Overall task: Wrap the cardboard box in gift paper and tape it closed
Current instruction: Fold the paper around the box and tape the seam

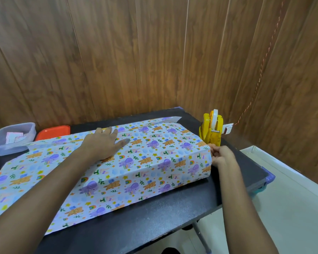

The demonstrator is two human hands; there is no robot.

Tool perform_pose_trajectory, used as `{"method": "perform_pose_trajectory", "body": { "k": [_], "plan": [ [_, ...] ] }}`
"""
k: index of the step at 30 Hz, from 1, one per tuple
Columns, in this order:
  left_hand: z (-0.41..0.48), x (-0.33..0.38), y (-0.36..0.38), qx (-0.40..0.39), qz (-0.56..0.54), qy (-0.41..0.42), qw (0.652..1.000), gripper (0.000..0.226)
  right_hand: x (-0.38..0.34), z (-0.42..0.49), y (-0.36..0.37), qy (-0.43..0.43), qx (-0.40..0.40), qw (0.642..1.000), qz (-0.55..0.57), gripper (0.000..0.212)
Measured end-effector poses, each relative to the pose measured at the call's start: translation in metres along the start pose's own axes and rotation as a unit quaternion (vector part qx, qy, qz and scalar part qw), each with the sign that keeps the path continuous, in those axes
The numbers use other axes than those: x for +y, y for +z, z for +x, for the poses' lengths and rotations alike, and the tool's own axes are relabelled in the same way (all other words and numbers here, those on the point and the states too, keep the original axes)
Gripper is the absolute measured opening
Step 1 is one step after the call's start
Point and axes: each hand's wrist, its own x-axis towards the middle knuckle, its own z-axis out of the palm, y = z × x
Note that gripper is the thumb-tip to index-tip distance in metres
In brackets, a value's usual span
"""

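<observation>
Black, finely speckled worktop [163, 213]. Across most of its width, a long box [163, 143] lying flat, covered in gift paper [26, 171] printed with bears, elephants and rainbows. Loose paper spread over the left part, reaching past the near left edge. Toward the far right corner, just beside the box's end, an upright yellow tape dispenser [211, 129]. At the far left, a clear plastic tub [13, 138] holding slips of paper. Next to it, a flat orange lid [53, 132].

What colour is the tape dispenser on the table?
The tape dispenser is yellow; the head view shows it best.
</observation>
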Motion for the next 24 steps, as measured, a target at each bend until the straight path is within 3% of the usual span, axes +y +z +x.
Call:
{"method": "perform_pose_trajectory", "body": {
  "k": [3, 8, 13, 19, 24],
  "plan": [
    [-0.001, 0.000, -0.003, 0.002, 0.002, 0.001, 1.000, 0.074, -0.012, -0.010, 0.010, -0.064, -0.007, 0.994, -0.085, 0.023],
    [0.004, 0.004, -0.001, -0.004, -0.026, 0.025, 0.999, 0.063, -0.035, -0.046, 0.051, -0.205, -0.058, 0.927, -0.309, 0.016],
    [0.013, 0.013, -0.002, -0.011, -0.083, 0.058, 0.995, 0.059, -0.021, -0.062, 0.104, -0.215, -0.128, 0.860, -0.444, 0.018],
    [0.022, 0.033, -0.008, -0.005, -0.028, 0.103, 0.994, 0.056, 0.013, -0.060, 0.159, -0.179, -0.185, 0.794, -0.551, 0.025],
    [0.033, 0.041, -0.003, 0.000, -0.052, 0.139, 0.989, 0.057, 0.027, -0.049, 0.185, -0.158, -0.186, 0.745, -0.620, 0.018]
  ]
}}
